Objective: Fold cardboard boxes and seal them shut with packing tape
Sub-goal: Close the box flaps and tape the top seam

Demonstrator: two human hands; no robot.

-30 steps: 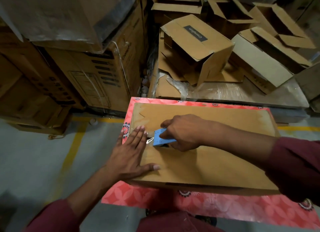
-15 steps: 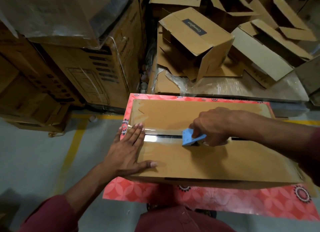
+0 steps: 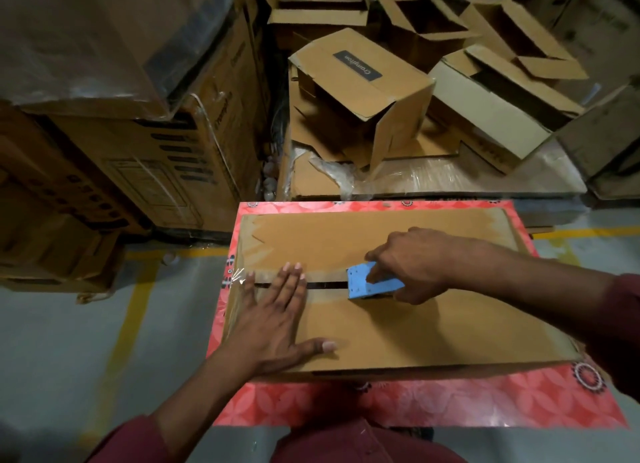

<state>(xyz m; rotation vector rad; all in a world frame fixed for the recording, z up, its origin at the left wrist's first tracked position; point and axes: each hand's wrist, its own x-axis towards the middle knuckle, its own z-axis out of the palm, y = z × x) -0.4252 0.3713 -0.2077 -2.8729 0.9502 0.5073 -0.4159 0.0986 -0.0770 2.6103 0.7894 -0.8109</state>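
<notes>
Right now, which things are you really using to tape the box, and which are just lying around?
Using:
- flat box on the red patterned table
- blue tape dispenser, gripped by the right hand
- left hand, pressing the flap flat

Lying about:
- open boxes behind
- big stacked cartons at left

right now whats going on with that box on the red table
A person is taping a flat cardboard box shut on the red patterned table. The left hand lies flat across the left end of the seam, pressing the flaps down. The right hand grips a blue tape dispenser sitting on the seam near the middle. Tape shines at the left end; the seam right of the dispenser is hidden by the hand.
</notes>
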